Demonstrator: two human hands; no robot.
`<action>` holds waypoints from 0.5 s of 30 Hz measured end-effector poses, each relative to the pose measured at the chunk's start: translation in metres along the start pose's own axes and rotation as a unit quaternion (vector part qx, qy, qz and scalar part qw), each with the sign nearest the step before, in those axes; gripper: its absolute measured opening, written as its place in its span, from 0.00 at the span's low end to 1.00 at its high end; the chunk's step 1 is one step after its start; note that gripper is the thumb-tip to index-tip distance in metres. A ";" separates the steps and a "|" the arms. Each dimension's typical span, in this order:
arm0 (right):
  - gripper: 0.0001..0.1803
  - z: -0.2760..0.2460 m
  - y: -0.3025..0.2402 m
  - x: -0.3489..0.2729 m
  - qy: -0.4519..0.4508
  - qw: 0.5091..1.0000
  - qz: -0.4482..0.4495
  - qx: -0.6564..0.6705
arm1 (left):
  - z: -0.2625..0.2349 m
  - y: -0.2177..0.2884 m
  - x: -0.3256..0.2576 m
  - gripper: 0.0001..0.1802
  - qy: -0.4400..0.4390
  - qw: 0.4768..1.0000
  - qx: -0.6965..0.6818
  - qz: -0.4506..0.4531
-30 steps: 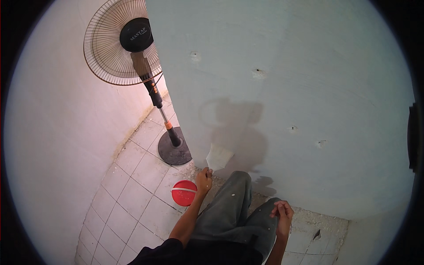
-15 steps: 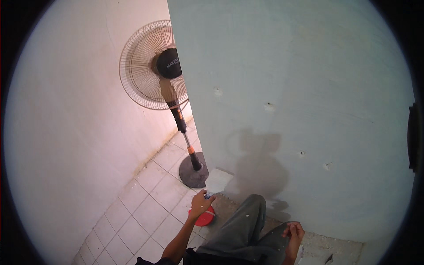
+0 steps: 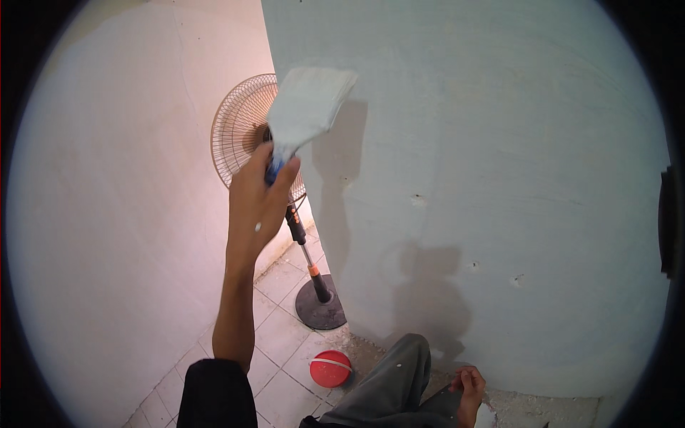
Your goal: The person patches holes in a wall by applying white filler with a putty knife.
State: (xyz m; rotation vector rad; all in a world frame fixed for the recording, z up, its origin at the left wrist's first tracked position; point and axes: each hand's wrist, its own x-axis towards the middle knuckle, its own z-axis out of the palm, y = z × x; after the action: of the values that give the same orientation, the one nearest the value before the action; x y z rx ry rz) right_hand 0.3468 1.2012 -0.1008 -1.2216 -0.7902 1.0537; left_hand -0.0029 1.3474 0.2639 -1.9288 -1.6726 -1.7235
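Note:
My left hand [image 3: 260,192] is raised in front of the pale green wall [image 3: 457,143], closed round the blue handle of a putty knife [image 3: 310,107]. Its broad, flared blade looks whitish, slightly blurred, and points upward. The blade covers part of the fan, and its shadow falls on the wall. I cannot tell whether the blade touches the wall. A pale spot shows on the back of this hand. Low at the right, my right hand [image 3: 467,391] is beside my knee with its fingers curled in and nothing visible in them.
A standing fan [image 3: 239,128] with a dark round base [image 3: 317,307] stands partly behind the green wall's edge. A red round tub [image 3: 330,369] with a pale handle sits on the white floor tiles [image 3: 278,342]. Several small chipped holes [image 3: 419,200] mark the wall. A whitish wall [image 3: 128,200] rises at left.
My left hand has lifted the putty knife from low beside the red tub up to the wall's left edge. The view has shifted slightly upward. My right hand has stayed near my knee.

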 end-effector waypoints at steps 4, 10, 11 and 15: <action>0.16 0.034 -0.061 -0.026 0.141 0.974 0.169 -0.057 | 0.007 0.017 0.018 0.16 -0.007 0.998 0.011 0.064; 0.14 -0.017 0.006 0.002 0.027 0.999 0.024 -0.014 | 0.031 0.042 0.013 0.15 0.001 0.997 0.027 0.079; 0.14 -0.014 -0.004 0.000 0.021 1.000 0.014 -0.008 | 0.037 0.044 0.014 0.15 -0.002 0.997 0.026 0.076; 0.13 -0.017 -0.010 -0.001 0.020 1.000 0.013 -0.018 | 0.051 0.047 0.012 0.15 -0.029 0.998 0.030 0.054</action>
State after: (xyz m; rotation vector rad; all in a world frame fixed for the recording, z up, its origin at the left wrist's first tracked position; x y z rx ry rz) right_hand 0.3644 1.1946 -0.0944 -1.2826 -0.7657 1.0376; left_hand 0.0623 1.3688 0.2807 -2.0204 -1.5854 -1.5774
